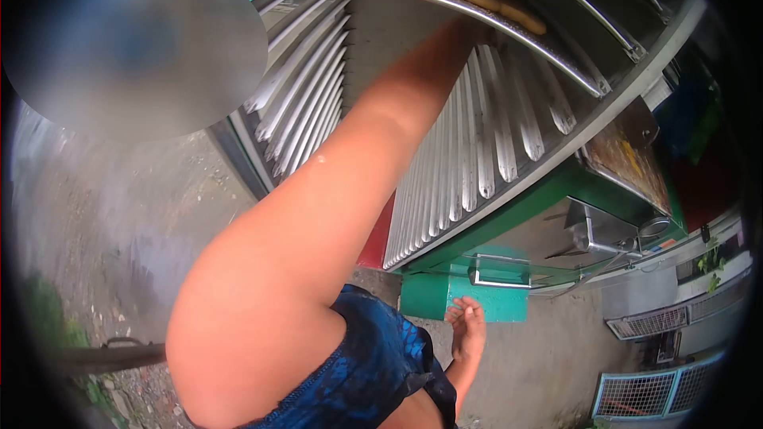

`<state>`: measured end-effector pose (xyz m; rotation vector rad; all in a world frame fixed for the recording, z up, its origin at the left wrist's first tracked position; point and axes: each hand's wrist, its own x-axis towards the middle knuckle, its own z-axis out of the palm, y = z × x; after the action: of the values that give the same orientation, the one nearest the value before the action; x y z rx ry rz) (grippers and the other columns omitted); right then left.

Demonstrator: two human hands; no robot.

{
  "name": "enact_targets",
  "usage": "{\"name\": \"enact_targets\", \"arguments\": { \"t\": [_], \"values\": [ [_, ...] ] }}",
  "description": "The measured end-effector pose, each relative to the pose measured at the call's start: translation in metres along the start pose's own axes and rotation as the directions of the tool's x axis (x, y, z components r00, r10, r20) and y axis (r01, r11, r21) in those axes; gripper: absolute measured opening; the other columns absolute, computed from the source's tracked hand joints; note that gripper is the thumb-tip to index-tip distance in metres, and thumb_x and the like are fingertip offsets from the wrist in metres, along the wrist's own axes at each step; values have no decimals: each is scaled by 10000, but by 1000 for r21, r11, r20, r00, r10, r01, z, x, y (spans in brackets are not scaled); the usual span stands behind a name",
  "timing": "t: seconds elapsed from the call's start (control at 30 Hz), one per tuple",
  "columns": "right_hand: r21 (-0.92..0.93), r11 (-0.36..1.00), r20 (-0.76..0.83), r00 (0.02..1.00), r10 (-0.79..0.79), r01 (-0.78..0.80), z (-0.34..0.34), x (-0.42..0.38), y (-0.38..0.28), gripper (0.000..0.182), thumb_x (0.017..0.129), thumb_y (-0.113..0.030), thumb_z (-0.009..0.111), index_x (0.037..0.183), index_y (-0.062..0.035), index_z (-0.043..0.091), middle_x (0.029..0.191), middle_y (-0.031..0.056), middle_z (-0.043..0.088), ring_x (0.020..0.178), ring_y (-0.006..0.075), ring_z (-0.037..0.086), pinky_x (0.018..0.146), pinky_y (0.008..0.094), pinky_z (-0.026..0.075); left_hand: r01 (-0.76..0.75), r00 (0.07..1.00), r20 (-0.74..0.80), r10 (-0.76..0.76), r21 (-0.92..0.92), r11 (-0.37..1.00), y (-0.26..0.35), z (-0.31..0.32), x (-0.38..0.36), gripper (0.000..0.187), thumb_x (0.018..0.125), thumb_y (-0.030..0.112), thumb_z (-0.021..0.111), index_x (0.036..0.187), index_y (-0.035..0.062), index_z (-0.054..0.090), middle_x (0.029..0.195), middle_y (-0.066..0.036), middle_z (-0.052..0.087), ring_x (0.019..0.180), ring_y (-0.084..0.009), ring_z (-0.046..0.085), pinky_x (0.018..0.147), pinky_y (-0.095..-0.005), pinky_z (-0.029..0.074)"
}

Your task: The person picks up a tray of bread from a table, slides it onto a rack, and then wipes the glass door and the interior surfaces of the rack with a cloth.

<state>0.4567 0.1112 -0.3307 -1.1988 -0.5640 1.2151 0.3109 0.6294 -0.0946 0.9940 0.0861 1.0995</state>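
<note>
Upper centre, my left hand reaches among metal rails, fingers unclear. Lower right, my right hand hangs loosely open.

"What am I wearing?"
"A sleeveless top, I see: dark blue mottled with black, with stitching along its edge."
"And my arm?"
"Bare, smoothly rounded at the shoulder, with one small pale fleck."
</note>
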Motion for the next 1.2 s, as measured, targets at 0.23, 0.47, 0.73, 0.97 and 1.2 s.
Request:
{"name": "enact_targets", "arguments": {
  "t": [0.23,0.47,0.73,0.97,1.2],
  "values": [
    [-55,998,178,984,-8,18,4,7,-25,216,871,-170,518,1031,-24,516,1000,121,563,854,183,555,771,314,449,208,975,118,-189,-179,962,-12,85,-108,254,890,290,417,779,67,468,568,-60,490,416,-134,441,361,-246,359],
    [-136,990,317,948,17,28,1,-1,-34,216,861,-185,529,1004,-24,514,983,129,573,855,185,556,767,322,456,210,960,175,-217,57,976,6,160,-215,175,827,198,551,792,27,568,593,-40,539,477,-118,527,379,-240,412],
    [-105,988,201,976,-88,111,-20,-8,-41,227,856,-195,534,1011,-31,512,979,128,565,858,198,554,765,331,456,157,987,50,-150,-205,966,7,101,-250,211,824,186,497,872,-2,580,812,-117,609,719,-189,598,675,-306,500],
    [-37,996,-121,989,-86,83,-52,-31,-25,205,871,-186,518,1006,-32,510,948,113,577,815,188,567,727,307,463,49,922,-388,8,136,990,-7,-53,-52,351,879,335,390,1030,39,501,942,-168,544,768,-310,583,697,-442,497],
    [69,993,-329,941,-72,100,-48,-40,-7,308,856,-307,546,1017,-49,504,924,111,588,775,192,572,696,311,475,29,936,-351,42,195,980,-47,-56,60,300,871,275,395,1003,28,501,799,-152,532,646,-286,567,579,-406,483]
  ]
}}
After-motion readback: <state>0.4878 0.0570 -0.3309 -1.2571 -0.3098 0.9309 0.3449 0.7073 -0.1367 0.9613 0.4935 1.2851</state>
